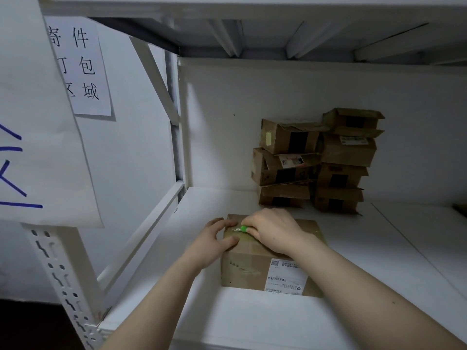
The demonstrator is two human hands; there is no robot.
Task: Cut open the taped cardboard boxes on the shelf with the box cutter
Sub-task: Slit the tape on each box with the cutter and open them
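A taped cardboard box (255, 269) with a white shipping label on its near side sits on the white shelf (265, 322) in front of me. My left hand (214, 242) grips the box's top left corner, its fingers curled over the edge. My right hand (274, 229) lies on top of the box and holds a green box cutter (243, 228), whose tip rests on the tape seam near the left end. Most of the cutter is hidden inside the hand.
Two stacks of several small cardboard boxes (316, 160) stand against the back wall, some with cut flaps. The shelf's perforated upright post (63, 279) rises at the left with paper signs (80, 66) hung above it. An upper shelf (252, 26) runs overhead.
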